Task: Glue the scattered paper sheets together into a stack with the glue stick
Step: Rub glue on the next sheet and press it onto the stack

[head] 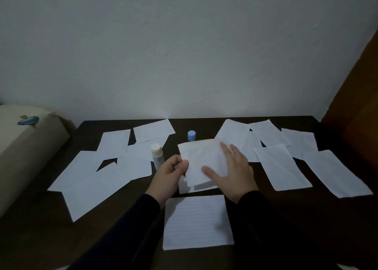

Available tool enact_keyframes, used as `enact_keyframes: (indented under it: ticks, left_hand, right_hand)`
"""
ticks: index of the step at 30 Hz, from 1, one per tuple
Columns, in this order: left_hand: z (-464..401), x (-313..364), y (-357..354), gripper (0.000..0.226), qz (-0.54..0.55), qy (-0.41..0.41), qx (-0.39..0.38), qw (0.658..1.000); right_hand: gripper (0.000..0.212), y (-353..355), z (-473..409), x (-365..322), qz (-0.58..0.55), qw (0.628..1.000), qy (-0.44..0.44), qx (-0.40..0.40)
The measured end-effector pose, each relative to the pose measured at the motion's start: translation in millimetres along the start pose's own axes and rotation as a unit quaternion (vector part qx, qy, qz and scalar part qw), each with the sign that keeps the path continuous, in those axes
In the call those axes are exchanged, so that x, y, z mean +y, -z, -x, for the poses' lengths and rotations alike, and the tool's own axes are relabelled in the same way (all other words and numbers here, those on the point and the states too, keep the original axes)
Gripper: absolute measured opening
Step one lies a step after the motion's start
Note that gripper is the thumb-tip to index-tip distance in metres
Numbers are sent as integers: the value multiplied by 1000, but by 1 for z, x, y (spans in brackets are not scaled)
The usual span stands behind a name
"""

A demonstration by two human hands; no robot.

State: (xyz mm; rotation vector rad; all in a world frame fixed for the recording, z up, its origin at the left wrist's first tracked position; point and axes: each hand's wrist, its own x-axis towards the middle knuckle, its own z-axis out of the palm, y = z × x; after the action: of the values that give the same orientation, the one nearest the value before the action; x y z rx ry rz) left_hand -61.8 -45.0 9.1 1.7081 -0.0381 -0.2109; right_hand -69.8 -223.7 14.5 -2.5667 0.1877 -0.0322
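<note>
fingers (185,164) of the left hand (170,172) pinch a paper sheet (201,159) – right hand (233,170) flat on it – over a dark table (296,212) by a pale wall (184,51).

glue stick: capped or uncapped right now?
Uncapped. The glue stick stands upright beside the left hand with its white top bare; its blue cap stands apart, farther back on the table.

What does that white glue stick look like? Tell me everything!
The white plastic glue stick is a small round tube standing upright on the dark wooden table, among white paper sheets. It is open: its small blue cap stands apart, farther back. The left hand hides its base; whether they touch is unclear.
</note>
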Motion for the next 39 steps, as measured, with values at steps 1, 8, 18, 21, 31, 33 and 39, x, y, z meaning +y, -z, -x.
enact_keyframes:
  ticks: [1, 8, 18, 21, 31, 33, 39]
  left_hand:
    - [-2, -3, 0, 24, -10, 11, 6, 1000]
    - [-12, -22, -1, 18, -93, 40, 95, 990]
    - [-17, -36, -4, 23, -260, 4, 154, 953]
    - [-19, -37, -4, 13, -274, -9, 141, 951]
    - [-21, -43, -4, 5, -286, -29, 123, 950]
    - [-22, -44, -3, 6, -297, -36, 124, 946]
    - [-20, -39, -8, 13, -348, -54, 112, 929]
  right_hand:
    - [90, 5, -4, 4, -57, 997, -45, -6]
    - [44, 18, -16, 29, -204, 969, -125, -54]
    - [37, -16, -20, 31, -20, 989, -138, -46]
    - [34, -14, -23, 34, -17, 990, -134, -32]
    - [32, -14, -23, 35, -31, 993, -115, -8]
    - [32, -17, -23, 37, -4, 993, -117, -24]
    - [33, -19, -24, 37, 120, 986, -112, -36]
